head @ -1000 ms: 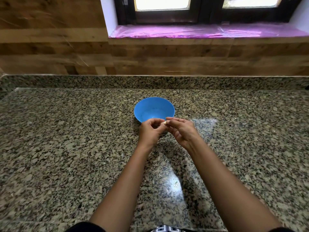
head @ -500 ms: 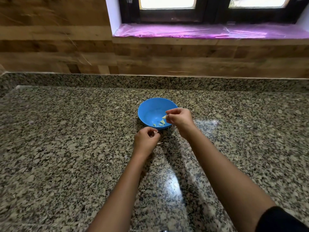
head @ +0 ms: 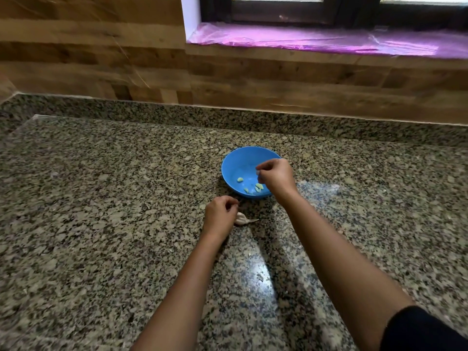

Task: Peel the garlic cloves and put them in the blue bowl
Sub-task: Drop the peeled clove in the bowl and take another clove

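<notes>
- Granite surface [head: 101, 198] carries everything, with a wooden wall behind it.
- Left hand [head: 219, 217] hovers low over the surface with its fingers curled inward. Whether its grip holds anything I cannot tell, since the fingertips are tucked out of sight.
- Unpeeled garlic clove [head: 241, 219] lies on the surface just right of the left grip, touching or nearly touching the hand, its thin tail pointing away to the right.
- Blue bowl [head: 235, 163] stands beyond and to the right of the left grip, directly beneath the right one.
- Peeled cloves [head: 258, 187] lie inside the bowl, below and left of the right grip.
- Right hand [head: 277, 177] hangs over the bowl's right half with its fingers bent. Its fingertips are blurred, so I cannot tell whether the grip pinches a clove.
- Black sleeve [head: 417, 330] covers the right upper arm.
- Pink plastic film [head: 304, 39] covers the window sill, far beyond the right grip.
</notes>
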Motion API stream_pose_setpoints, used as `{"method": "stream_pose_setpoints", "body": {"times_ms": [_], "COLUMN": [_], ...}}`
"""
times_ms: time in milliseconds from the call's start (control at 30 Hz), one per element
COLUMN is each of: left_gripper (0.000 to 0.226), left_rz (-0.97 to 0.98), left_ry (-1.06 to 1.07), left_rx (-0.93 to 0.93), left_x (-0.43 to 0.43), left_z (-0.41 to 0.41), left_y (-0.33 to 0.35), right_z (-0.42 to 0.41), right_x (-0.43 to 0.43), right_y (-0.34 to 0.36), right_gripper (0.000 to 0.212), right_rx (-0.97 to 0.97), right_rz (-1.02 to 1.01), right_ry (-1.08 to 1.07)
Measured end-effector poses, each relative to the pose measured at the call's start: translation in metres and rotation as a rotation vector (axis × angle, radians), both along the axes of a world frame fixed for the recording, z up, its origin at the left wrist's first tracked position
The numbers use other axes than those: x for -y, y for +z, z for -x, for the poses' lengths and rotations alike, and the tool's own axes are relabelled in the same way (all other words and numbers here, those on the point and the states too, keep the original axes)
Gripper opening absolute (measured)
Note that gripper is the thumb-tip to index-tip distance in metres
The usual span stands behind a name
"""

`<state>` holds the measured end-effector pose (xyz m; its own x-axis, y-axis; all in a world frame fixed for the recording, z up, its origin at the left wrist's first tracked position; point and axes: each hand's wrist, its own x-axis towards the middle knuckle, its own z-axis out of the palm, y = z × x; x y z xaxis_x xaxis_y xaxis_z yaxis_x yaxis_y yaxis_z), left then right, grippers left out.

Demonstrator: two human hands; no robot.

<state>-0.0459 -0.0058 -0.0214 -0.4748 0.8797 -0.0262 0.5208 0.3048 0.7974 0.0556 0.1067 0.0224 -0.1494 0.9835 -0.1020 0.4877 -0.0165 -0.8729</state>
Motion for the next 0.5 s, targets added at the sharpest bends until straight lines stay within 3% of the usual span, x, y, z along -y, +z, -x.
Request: {"method": "stream_pose_setpoints", "body": {"times_ms": [200,367,500], "left_gripper": [0.023,0.028,0.035], "left_rz": [0.01,0.023,0.046], "left_ry": [0.02,0.03,-0.097], "left_rx": [0.016,0.068,0.104], "left_x": [0.012,0.026,0.02], "left_z": [-0.003,-0.009,-0.013], "left_y": [-0.004,-0.007,-0.007], "right_z": [-0.025,-0.039,-0.043], "right_x": [0.043,0.072,0.08], "right_y": [0.011,-0.002,-0.008], "right_gripper": [0.005,0.009,0.01], "right_rx": [-0.346,-0.356,-0.321], "right_rz": [0.132,0.183,0.189], "right_ry": [-0.019,0.021,0.008]}}
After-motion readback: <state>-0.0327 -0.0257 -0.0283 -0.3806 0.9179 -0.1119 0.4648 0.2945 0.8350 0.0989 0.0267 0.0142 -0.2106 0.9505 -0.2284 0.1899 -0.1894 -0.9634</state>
